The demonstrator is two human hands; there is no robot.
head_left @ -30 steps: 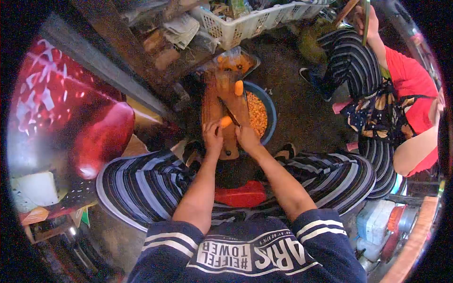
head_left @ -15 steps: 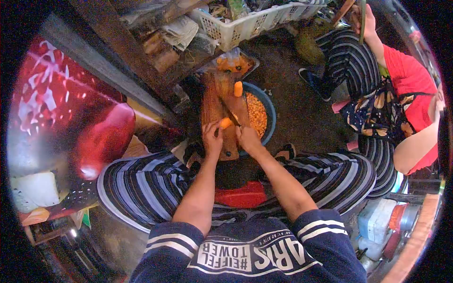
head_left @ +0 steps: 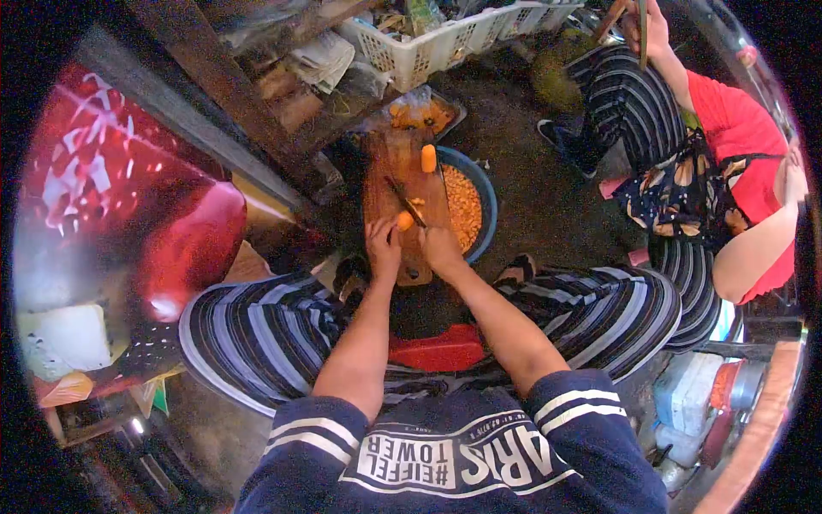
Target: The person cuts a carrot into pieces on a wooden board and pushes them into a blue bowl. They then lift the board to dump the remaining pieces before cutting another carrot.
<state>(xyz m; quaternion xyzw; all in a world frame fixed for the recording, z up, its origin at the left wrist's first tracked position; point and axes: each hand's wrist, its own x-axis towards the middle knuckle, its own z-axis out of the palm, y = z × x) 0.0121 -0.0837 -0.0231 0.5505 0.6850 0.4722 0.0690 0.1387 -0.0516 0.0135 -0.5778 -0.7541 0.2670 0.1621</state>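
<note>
My left hand (head_left: 384,247) has its fingers closed on the near end of a peeled carrot (head_left: 404,221) lying on the wooden cutting board (head_left: 385,158). In my right hand (head_left: 440,248) is a knife (head_left: 402,197), its dark blade slanting up and left across the board just beyond the carrot. Small cut carrot bits (head_left: 418,202) lie beside the blade. Farther up the board rests another carrot piece (head_left: 429,158). The board's right side overlaps a blue basin (head_left: 491,210) filled with diced carrot (head_left: 463,206). My right fingers hide the knife's handle.
Past the board sits a tray of orange pieces (head_left: 437,113) with a plastic bag. A white plastic crate (head_left: 419,60) stands behind it. To the right sits another person in a red top (head_left: 741,128). A wooden beam (head_left: 231,94) runs along the left.
The knife has shifted slightly left, and small cut bits now show beside its blade. Less of the held carrot shows past my left fingers. My right hand has moved a little nearer my left.
</note>
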